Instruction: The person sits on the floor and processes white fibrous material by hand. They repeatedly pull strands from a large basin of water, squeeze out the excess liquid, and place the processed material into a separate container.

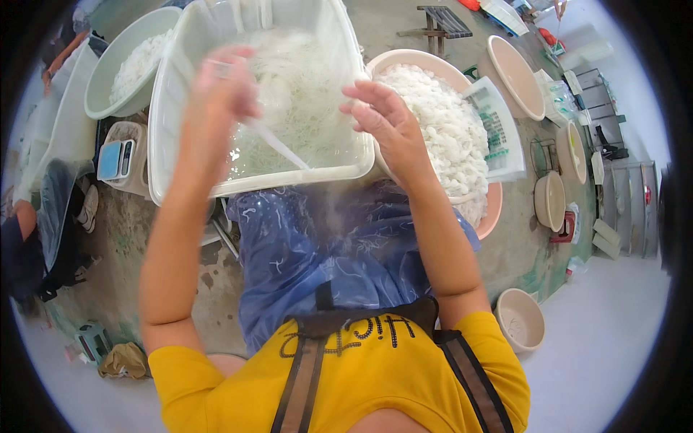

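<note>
My left hand (227, 94) is raised over the left part of a white plastic tub (162, 151), smeared by motion. A pale translucent strip (281, 144) slants from beside it toward the tub's near rim; whether my fingers grip it is unclear. Cloudy liquid with pale, thin strands (289, 90) fills the tub. At the tub's right side my right hand (382, 123) is open, fingers apart and slightly curled. Beside that hand, a peach basin (393, 58) is heaped with white stringy lumps (451, 123), with a printed white bag (498, 137) at its right edge.
A green basin (97, 97) and a scale (115, 155) stand left. Another person's leg (25, 224) shows at far left. Right are basins (512, 76), (548, 202), a bowl (520, 321) and metal rack (628, 209). A small stool (440, 25) stands beyond the tub.
</note>
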Tool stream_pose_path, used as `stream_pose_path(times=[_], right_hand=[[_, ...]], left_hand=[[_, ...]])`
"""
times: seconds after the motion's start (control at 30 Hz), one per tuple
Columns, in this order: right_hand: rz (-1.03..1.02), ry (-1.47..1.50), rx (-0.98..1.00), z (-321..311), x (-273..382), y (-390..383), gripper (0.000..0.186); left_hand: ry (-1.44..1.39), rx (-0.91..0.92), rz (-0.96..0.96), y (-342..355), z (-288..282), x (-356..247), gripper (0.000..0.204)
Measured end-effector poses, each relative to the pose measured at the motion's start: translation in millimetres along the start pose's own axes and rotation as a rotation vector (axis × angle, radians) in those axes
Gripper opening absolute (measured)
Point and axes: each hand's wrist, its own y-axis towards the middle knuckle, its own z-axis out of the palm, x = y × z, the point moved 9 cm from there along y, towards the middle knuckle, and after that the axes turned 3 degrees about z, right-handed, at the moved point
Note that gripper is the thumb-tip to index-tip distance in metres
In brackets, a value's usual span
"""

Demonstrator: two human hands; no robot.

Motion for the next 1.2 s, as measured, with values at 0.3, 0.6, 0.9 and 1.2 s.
stream_pose_path(times=[0.3, 0.6, 0.9, 1.2], right_hand=[[-0.244, -1.31, 0.134, 20.7, -118.0, -21.4, 0.023], [0.357, -1.098, 0.487, 33.9, -184.0, 41.6, 0.035], [-0.166, -1.714, 1.298, 78.8, -310.3, 83.4, 0.085], [-0.159, -2.021, 1.62, 25.0, -381.1, 35.0, 0.026]], left_hand=[[0.589, -0.412, -0.036, 4.1, -229.1, 114.4, 0.033], [1.068, -0.167, -0.17, -33.7, -164.5, 170.9, 0.023], [1.102, -0.183, -0.16, -29.7, -163.8, 163.3, 0.024], [1.094, -0.207, -0.168, -30.3, -165.2, 159.5, 0.023]])
